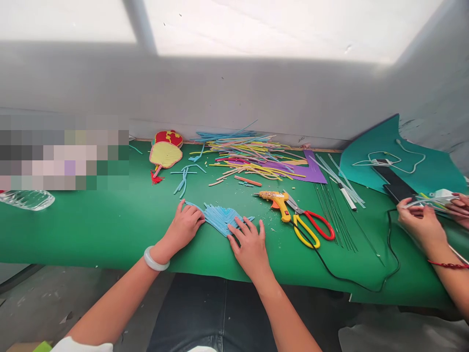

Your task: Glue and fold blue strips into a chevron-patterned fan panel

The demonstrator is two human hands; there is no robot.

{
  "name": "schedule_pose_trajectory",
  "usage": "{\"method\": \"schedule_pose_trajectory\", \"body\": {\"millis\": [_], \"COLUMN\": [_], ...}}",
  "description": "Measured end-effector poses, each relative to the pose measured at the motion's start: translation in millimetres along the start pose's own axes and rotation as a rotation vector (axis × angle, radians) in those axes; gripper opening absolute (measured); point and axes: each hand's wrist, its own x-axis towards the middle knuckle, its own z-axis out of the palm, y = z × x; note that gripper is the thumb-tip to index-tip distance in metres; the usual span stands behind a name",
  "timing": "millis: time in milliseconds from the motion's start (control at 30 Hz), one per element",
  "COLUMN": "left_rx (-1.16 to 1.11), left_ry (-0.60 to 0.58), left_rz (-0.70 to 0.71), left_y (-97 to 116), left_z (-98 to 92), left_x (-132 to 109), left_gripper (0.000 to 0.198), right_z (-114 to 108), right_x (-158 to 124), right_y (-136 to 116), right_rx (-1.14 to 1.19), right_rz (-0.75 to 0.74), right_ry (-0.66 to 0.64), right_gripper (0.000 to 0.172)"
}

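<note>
Lying crosswise on the bench (110, 234), the blue piece (216, 219) meets the L hand (185, 224) at its L end, can't tell if pinched. R hand (251, 247) splayed over its R edge, grasping nothing.

A green-covered work table (110, 230) stands along a pale grey rear wall (220, 93). Bright light (293, 29) strikes the wall's upper section, divided by a slanting shadow band (141, 27). A darkly marked side wall (439, 73) adjoins at right. Small scraps (66, 318) lie on the grey floor (40, 298).
</note>
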Motion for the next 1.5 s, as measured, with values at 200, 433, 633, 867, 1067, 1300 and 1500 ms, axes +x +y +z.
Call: {"method": "schedule_pose_trajectory", "body": {"millis": [200,433,633,867,1067,1300,1500], "left_rx": [-0.029,-0.052,-0.066,-0.067,-0.038,-0.022,-0.034], "left_ry": [0.001,0.016,0.012,0.016,0.014,0.029,0.038], "left_rz": [-0.026,-0.057,-0.062,-0.061,-0.053,-0.059,-0.058], "left_y": [-0.8,-3.1,-4.2,-3.7,-1.8,-3.3,-4.4], "left_z": [2.1,5.1,6.0,5.6,4.3,5.8,6.5], "left_x": [-1.0,-5.2,-6.0,-7.6,-4.9,-2.5,-2.9], "left_gripper": [0.015,0.016,0.01,0.006,0.008,0.011,0.013], "right_z": [0.0,1.0,2.3,3.5,5.9,6.1,4.8], "right_x": [0.2,-0.3,-0.8,-1.5,-2.5,-2.4,-1.9], "right_y": [0.3,0.4,0.7,1.7,3.6,4.0,3.2], "right_rx": [0.003,0.023,0.016,0.012,0.021,0.006,-0.005], "right_rz": [0.005,0.011,0.009,-0.001,-0.006,-0.011,-0.014], "right_ry": [-0.01,-0.008,-0.002,0.015,0.013,0.017,0.017], "right_gripper": [0.024,0.024,0.025,0.024,0.024,0.024,0.025]}}
